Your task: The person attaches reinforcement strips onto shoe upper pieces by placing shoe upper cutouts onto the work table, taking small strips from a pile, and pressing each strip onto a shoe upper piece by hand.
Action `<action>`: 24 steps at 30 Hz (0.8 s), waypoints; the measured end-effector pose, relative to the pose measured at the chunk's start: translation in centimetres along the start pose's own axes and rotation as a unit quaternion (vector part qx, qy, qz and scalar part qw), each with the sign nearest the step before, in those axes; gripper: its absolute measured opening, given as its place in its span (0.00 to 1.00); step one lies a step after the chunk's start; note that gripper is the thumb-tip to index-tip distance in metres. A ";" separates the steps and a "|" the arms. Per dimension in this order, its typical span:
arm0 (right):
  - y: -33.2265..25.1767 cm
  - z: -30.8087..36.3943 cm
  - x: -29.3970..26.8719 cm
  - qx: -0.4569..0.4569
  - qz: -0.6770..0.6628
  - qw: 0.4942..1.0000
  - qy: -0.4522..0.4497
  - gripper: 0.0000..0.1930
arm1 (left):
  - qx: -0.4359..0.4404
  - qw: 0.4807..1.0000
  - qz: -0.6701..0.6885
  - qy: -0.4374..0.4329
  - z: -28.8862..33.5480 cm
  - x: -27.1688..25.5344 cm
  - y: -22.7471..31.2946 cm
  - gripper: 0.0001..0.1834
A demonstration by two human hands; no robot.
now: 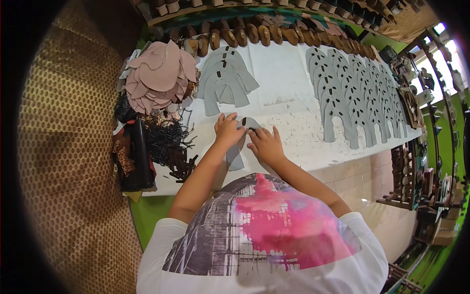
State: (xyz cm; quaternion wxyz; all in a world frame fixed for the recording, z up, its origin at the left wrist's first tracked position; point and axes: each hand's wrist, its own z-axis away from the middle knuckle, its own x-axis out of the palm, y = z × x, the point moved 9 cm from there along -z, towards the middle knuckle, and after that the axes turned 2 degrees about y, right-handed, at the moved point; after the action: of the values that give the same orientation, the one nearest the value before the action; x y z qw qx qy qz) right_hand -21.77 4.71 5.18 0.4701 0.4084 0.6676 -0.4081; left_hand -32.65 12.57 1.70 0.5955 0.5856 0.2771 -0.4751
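Note:
A grey U-shaped piece of shoe upper [236,160] lies on the white-covered table in front of me, with a small dark strip [244,121] on its curved top. My left hand [227,132] rests at the left of that curve, fingers spread over its edge. On the other side, my right hand [267,146] touches the curve with its fingertips, thumb apart. Something dark shows under those fingertips; I cannot make out what. Just beyond my hands lies an overlapping stack of similar grey pieces [215,87], some with dark strips.
Rows of grey pieces [338,110] with dark patches cover the table's right side. A pink pile of cut pieces [159,73], black chain-like trim [169,134] and dark brown strips [182,164] lie at left. Brown shoe lasts [240,36] line the back. Racks [401,171] stand at right.

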 end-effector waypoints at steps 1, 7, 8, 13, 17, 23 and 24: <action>-0.1 0.2 -0.2 -0.004 0.000 1.000 0.006 0.25 | 0.000 1.000 0.001 -0.010 -0.1 0.1 -0.2 0.29; 0.0 -0.3 -0.3 0.007 -0.009 1.000 -0.006 0.25 | -0.003 1.000 -0.003 -0.010 -0.1 0.3 0.1 0.26; 0.1 -0.4 -0.2 0.015 -0.012 1.000 -0.012 0.25 | -0.005 1.000 -0.010 -0.017 -0.1 0.4 0.2 0.25; 0.5 -1.2 -0.4 0.044 -0.002 0.998 -0.037 0.21 | -0.002 1.000 0.006 -0.008 -0.1 0.5 0.2 0.24; 0.8 -1.3 -0.8 0.053 -0.017 0.998 -0.029 0.16 | 0.010 1.000 0.007 -0.005 0.0 0.9 -0.1 0.21; 3.2 0.0 0.5 0.011 -0.102 0.994 -0.040 0.15 | 0.063 0.998 0.019 -0.021 2.4 -0.2 2.6 0.23; 3.0 0.1 0.6 0.011 -0.103 0.994 -0.041 0.15 | 0.062 0.998 0.019 -0.022 2.9 0.0 2.5 0.23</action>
State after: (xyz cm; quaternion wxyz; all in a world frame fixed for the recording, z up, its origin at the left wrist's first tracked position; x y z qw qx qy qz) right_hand -19.05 5.74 4.05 0.4482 0.3255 0.6818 -0.4778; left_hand -31.05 9.41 3.22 0.5730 0.6158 0.2233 -0.4926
